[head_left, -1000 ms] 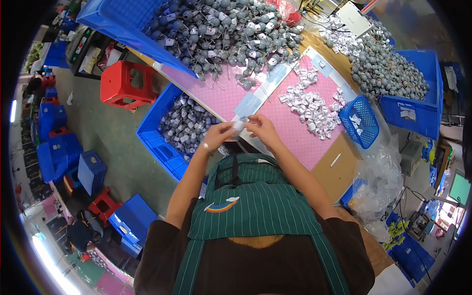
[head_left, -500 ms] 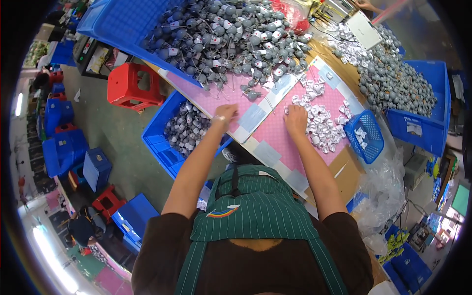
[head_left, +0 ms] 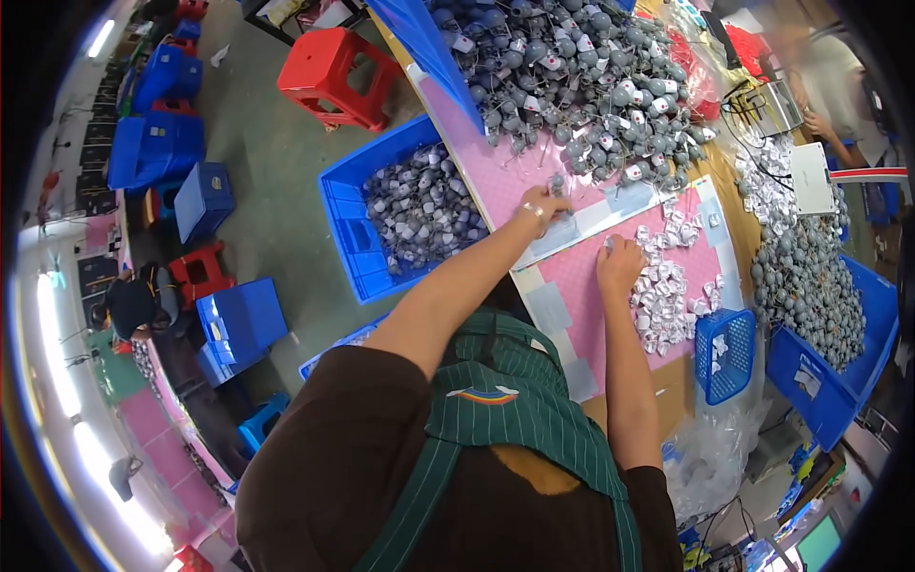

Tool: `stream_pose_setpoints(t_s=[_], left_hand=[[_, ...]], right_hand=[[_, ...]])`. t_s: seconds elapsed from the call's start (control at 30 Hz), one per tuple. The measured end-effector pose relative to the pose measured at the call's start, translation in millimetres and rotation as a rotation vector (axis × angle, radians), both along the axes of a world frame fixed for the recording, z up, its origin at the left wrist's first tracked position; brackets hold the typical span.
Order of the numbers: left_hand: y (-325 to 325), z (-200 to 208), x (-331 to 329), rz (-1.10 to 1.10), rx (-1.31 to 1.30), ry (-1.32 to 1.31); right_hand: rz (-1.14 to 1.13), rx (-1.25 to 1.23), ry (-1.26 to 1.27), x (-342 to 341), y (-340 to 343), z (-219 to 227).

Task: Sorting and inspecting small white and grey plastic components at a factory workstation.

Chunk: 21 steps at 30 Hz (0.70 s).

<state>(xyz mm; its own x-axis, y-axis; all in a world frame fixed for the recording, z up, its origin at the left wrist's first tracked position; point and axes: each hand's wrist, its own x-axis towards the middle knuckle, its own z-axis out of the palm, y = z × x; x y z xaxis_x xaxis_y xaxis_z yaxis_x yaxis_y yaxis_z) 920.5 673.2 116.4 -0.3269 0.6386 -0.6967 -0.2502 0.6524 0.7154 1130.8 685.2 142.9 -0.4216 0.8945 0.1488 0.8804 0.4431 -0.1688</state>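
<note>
My left hand [head_left: 543, 206] reaches to the near edge of a large heap of grey round parts with thin stems [head_left: 572, 76]. Its fingers are closed on a small grey round part [head_left: 558, 182] at the fingertips. My right hand [head_left: 621, 264] is on the pink mat [head_left: 572, 286], beside the left edge of a pile of small white plastic pieces [head_left: 664, 296]. Its fingers are bent together, and what is between them is too small to make out.
A blue bin of grey and white parts [head_left: 329, 205] stands left of the table, near a red stool [head_left: 334, 76]. Right of the white pile sits a blue basket [head_left: 707, 329]. Farther right, grey parts spill from another blue bin [head_left: 882, 305]. Another person's hand [head_left: 818, 124] shows at far right.
My left hand has moved from the table's left edge to the grey heap and closed on a grey part. My right hand stays beside the white pieces. The whole view has shifted and turned.
</note>
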Motion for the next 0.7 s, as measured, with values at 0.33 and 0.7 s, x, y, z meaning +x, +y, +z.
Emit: stream_pose_setpoints(t_s=[0.33, 0.7], left_hand=[[-107.0, 40.6, 11.7, -0.039, 0.218, 0.032], [-133.6, 99.9, 2.0, -0.283, 0.575, 0.066]], right_hand=[[-0.185, -0.739, 0.748, 5.4, -51.0, 35.2], [-0.165, -1.007, 1.075, -44.5, -108.4, 89.8]])
